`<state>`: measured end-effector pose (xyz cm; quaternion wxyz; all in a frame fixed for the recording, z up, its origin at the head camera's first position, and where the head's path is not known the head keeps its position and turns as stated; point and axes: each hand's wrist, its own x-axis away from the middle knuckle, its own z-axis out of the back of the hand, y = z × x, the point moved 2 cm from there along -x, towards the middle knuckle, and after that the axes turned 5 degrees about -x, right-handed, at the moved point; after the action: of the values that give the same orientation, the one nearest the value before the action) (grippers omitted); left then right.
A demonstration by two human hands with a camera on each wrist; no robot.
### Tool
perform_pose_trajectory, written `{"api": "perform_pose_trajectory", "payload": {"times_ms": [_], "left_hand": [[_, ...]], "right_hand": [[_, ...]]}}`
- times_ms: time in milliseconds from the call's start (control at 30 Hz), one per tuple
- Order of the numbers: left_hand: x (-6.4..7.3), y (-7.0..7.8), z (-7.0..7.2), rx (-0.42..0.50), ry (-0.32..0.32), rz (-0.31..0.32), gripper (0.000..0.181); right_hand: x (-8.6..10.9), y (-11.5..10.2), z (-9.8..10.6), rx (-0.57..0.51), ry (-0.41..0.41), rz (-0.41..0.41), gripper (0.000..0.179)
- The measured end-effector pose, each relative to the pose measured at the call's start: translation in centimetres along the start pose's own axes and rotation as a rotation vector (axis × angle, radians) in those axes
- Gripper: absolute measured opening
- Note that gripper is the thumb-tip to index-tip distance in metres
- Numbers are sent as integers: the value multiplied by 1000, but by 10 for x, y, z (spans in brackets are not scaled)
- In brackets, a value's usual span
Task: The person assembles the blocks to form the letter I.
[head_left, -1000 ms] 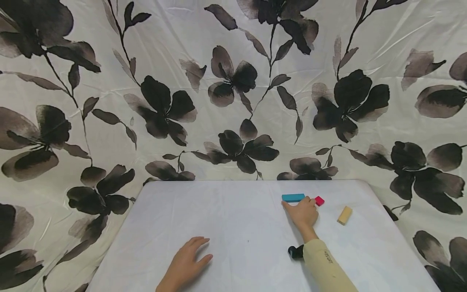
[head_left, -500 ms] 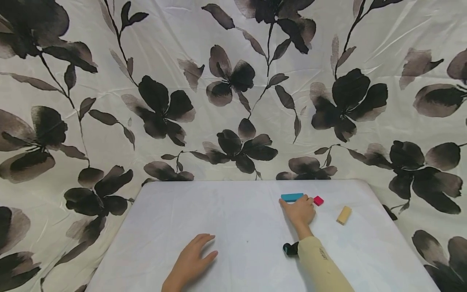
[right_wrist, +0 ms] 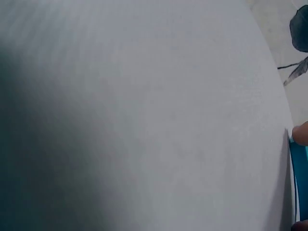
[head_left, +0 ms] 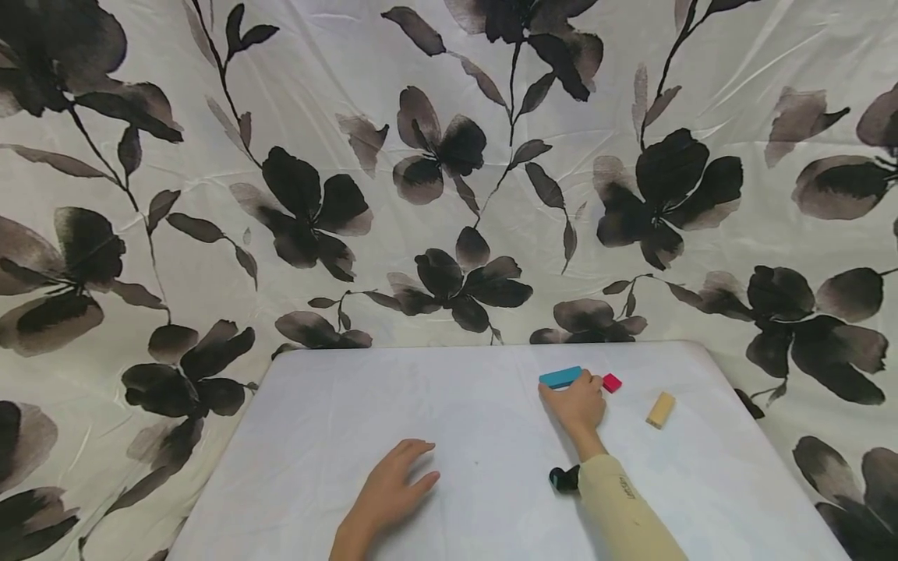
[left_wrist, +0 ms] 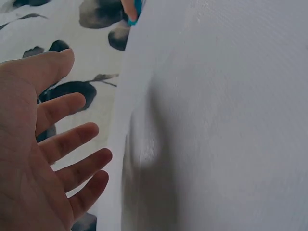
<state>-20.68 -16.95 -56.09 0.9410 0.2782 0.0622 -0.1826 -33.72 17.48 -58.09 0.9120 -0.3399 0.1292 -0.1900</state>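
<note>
Near the table's far edge, my right hand (head_left: 577,401) pinches a long blue block (head_left: 560,378) lengthwise. The right wrist view catches only part of the blue block (right_wrist: 301,180) at its right border, a fingertip (right_wrist: 300,134) at one end and another digit at the other. A small red block (head_left: 612,382) lies just right of the hand. Farther right is a natural wood block (head_left: 660,411). My left hand (head_left: 389,487) hovers over the front middle of the table with nothing in it, its fingers spread and loosely bent in the left wrist view (left_wrist: 43,144).
A white cloth covers the table (head_left: 477,421), whose far edge meets a hanging curtain (head_left: 379,257) with dark flower print. A black wrist camera (head_left: 564,479) sticks out beside the right sleeve (head_left: 624,506).
The blue block has turned slightly, its right end now higher in the head view, with the right hand still on it. My left hand has moved right and a little forward.
</note>
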Motion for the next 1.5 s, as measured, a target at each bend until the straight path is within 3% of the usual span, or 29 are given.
{"api": "perform_pose_trajectory", "payload": {"times_ms": [533, 967, 1500], "left_hand": [[-15, 16, -18, 49, -12, -30, 44], [-26, 20, -28, 66, -24, 10, 38], [-39, 20, -36, 68, -46, 38, 35]], "right_hand": [[1, 8, 8, -59, -190, 180, 97], [16, -2, 11, -37, -369, 354, 96], [35, -13, 11, -108, -480, 501, 93]]}}
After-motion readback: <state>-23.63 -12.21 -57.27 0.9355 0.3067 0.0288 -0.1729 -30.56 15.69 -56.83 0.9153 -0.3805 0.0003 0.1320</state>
